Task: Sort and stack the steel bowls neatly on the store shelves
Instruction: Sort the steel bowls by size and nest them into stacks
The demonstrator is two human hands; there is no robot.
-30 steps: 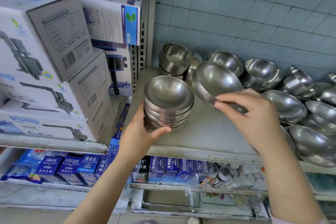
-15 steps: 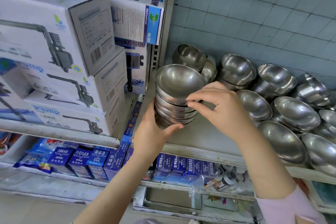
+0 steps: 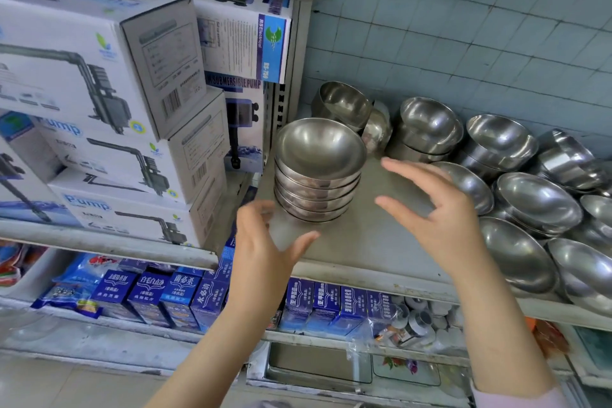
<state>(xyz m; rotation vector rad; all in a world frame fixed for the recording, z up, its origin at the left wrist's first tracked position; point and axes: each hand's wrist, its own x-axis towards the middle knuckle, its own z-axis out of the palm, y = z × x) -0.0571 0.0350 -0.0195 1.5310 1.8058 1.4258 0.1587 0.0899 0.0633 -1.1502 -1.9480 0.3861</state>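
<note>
A stack of several nested steel bowls [image 3: 318,172] stands on the grey shelf [image 3: 371,242] near its left end. My left hand [image 3: 265,248] hovers just below and left of the stack, fingers spread, holding nothing. My right hand [image 3: 437,215] is to the right of the stack, fingers straight and apart from it. More steel bowls [image 3: 536,202] lie loose and tilted over the right part of the shelf, and two small stacks [image 3: 427,129] stand at the back by the tiled wall.
White pump boxes [image 3: 109,103] fill the shelf to the left, past a metal upright [image 3: 291,53]. Blue cartons [image 3: 172,295] and small jars [image 3: 420,318] sit on the shelf below. A tiled wall closes the back.
My right hand set its bowl on top of the stack and drew back to the right. My left hand let go of the stack and dropped slightly.
</note>
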